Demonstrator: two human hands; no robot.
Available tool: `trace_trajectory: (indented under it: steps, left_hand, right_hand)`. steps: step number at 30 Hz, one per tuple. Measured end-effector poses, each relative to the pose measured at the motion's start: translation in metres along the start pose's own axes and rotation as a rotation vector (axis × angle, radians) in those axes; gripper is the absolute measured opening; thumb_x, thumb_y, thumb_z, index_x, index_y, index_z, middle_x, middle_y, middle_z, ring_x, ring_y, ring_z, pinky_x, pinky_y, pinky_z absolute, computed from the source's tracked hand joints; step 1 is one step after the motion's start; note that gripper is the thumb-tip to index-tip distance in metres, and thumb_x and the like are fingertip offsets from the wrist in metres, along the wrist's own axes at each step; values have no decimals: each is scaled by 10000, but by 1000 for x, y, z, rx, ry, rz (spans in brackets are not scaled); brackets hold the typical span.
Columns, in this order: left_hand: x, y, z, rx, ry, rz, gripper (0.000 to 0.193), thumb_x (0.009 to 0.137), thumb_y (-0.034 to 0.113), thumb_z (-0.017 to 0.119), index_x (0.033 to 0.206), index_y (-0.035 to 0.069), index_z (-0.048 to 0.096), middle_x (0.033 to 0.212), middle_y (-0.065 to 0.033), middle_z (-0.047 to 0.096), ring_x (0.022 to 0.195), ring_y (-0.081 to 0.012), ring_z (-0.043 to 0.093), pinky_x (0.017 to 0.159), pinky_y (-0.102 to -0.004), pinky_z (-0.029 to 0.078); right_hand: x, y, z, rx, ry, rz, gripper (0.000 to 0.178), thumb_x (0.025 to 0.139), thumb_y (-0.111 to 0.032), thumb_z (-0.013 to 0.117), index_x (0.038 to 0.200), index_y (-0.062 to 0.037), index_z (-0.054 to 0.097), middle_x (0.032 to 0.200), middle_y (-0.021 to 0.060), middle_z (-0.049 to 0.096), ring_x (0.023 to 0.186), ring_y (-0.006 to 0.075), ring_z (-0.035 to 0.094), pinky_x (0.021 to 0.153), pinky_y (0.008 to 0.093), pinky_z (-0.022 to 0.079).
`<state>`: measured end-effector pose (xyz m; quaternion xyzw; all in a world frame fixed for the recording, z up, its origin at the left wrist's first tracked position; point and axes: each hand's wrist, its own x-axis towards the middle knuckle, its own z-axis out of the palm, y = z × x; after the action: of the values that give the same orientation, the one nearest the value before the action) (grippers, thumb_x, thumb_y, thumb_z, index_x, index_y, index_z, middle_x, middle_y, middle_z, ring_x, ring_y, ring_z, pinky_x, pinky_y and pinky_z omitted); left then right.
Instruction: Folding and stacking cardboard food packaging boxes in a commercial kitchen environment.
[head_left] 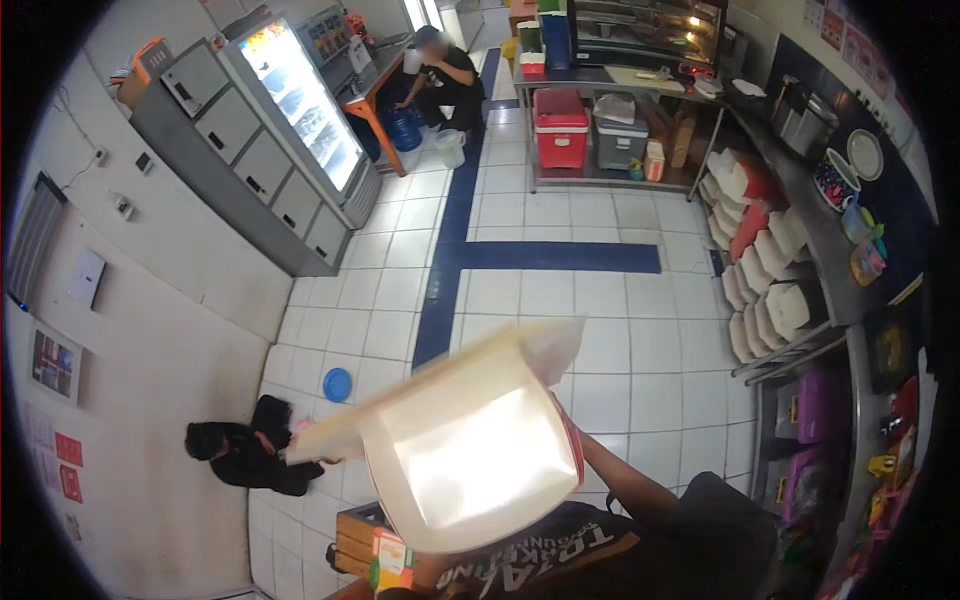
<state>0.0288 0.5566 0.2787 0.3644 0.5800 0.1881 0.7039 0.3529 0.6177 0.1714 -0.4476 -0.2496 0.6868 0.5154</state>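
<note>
Close in front of me is a white paper food box (480,470), its mouth toward me and its lid flaps folded out, with red showing along its right side. The inside is bright with glare and holds nothing I can make out. My right forearm reaches up to the box's right edge, where my right hand (563,405) grips it; most of its fingers are behind the cardboard. Part of my left arm shows below the box, but my left hand is hidden behind it. A small colourful carton (392,560) stands below the box, by a wooden crate (358,540).
A person in dark clothes (250,455) sits at the left wall near a blue basin (338,385). Another person (445,80) sits at the back by a blue water jug (404,130). Folded boxes (765,260) fill the right-hand shelf; grey lockers (240,150) stand left.
</note>
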Motion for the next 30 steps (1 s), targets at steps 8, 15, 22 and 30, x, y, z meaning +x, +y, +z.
trace_trajectory:
  steps: [8,15,22,30]
  left_hand:
    - [188,126,46,118,-312,43,644,1053,479,435,1513,31,386,1570,-201,380,1451,-346,350,1188,-418,296]
    - [397,344,167,371,-641,259,640,1055,466,437,1518,28,377,1577,-203,368,1467,-341,327,1210,-410,265]
    - [552,490,261,432,-819,403,637,1058,455,438,1522,25,369,1584,-204,358,1480,-336,308,1230,-404,238]
    - [664,685,286,958,-1046,692,684,1030,527,458,1550,98,342,1547,-257,362,1460,-411,314,1210,-468,275]
  right_hand:
    - [37,-245,-1,-200,422,-157,571,1074,-430,406,1457,-7,390,1394,105,499,1285,198,473,1097,339,387]
    - [91,-455,-107,-380,844,-558,569,1073,-431,407,1455,-8,395,1391,104,505,1280,200,478,1095,341,388]
    - [189,-589,-185,-410,1111,-715,568,1073,-431,407,1453,-9,399,1388,103,510,1275,202,483,1094,343,389]
    - [353,-699,-265,-428,1204,-734,566,1072,-431,408,1451,-10,404,1385,102,517,1270,204,488,1092,345,391]
